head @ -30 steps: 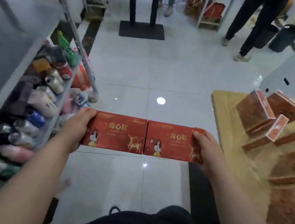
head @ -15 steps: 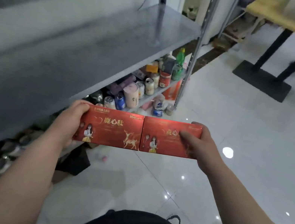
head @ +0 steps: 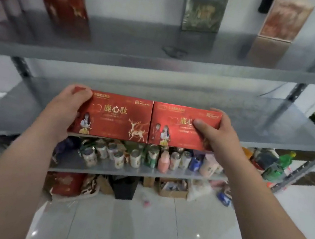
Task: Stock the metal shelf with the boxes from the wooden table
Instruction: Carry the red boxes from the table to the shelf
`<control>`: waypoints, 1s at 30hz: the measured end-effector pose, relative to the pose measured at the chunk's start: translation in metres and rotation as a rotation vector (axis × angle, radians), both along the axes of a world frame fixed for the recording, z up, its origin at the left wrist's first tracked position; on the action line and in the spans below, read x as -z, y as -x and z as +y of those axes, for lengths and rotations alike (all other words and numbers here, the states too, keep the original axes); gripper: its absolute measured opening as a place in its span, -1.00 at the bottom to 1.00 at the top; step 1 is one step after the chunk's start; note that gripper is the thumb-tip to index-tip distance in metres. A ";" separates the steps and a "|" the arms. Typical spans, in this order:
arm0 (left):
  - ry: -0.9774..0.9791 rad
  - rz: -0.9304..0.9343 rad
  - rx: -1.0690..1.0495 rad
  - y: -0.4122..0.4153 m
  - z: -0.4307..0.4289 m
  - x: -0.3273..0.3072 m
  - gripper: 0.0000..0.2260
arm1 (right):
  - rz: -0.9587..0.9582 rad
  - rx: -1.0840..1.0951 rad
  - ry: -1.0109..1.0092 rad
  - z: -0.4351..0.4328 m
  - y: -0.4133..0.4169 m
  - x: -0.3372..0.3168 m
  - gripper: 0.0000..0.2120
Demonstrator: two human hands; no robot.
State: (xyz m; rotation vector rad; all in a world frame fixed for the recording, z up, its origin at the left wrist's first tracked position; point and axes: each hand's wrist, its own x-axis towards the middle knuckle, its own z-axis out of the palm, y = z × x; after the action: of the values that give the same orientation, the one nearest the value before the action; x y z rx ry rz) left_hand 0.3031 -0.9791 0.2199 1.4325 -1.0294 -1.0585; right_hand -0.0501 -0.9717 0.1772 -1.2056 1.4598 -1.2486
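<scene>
Boxes, two red ones: left box (head: 115, 117) and right box (head: 177, 131) are held side by side, inner ends touching, printed fronts toward the camera, top edges roughly level. Left hand (head: 65, 109) grips the outer end of the left box, thumb curled over its upper corner. Right hand (head: 216, 138) grips the outer end of the right box, thumb laid across the front face; the other fingers are hidden behind. The pair is squeezed between the two hands. It sits right at the front edge of the middle tier (head: 267, 126) of the metal shelf (head: 162, 65); can't tell whether the box bottoms touch the tier or are just above it. The upper tier (head: 122, 50) carries a red box (head: 64, 10) standing at the left, a dark green box (head: 203, 13) against the wall mid-span, and a tan box (head: 283, 21) upright at the right, all blurred. The lower tier (head: 142, 174) is packed with cans (head: 116, 154), with a green bottle (head: 279, 164) near the right post. Under it are a cardboard carton (head: 172, 187) and a black bag (head: 125, 187) on the white tiled floor (head: 153, 234).
</scene>
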 end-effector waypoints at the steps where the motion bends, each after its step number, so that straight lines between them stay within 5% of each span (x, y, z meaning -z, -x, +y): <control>1: 0.030 0.019 -0.019 -0.012 -0.004 -0.010 -0.95 | 0.015 -0.022 0.027 -0.012 -0.011 -0.014 -0.40; 13: 0.331 0.047 -0.080 -0.137 -0.069 -0.093 -0.74 | 0.087 -0.078 0.337 -0.118 -0.137 -0.134 -0.43; 21: 0.330 -0.061 -0.153 -0.198 -0.144 -0.124 -0.86 | 0.098 -0.129 0.382 -0.198 -0.206 -0.156 -0.46; 25: 0.392 -0.274 -0.119 -0.218 -0.190 -0.126 -0.82 | 0.129 -0.084 0.388 -0.246 -0.220 -0.154 -0.54; 30: 0.376 -0.568 -0.120 -0.234 -0.248 -0.117 -0.75 | 0.400 -0.087 0.373 -0.303 -0.229 -0.155 -0.54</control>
State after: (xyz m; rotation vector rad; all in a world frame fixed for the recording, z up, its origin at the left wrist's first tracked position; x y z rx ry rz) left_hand 0.5367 -1.2272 0.3367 1.4836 -1.4329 -0.3373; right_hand 0.1786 -1.2748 0.3320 -1.8340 1.4676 -1.3082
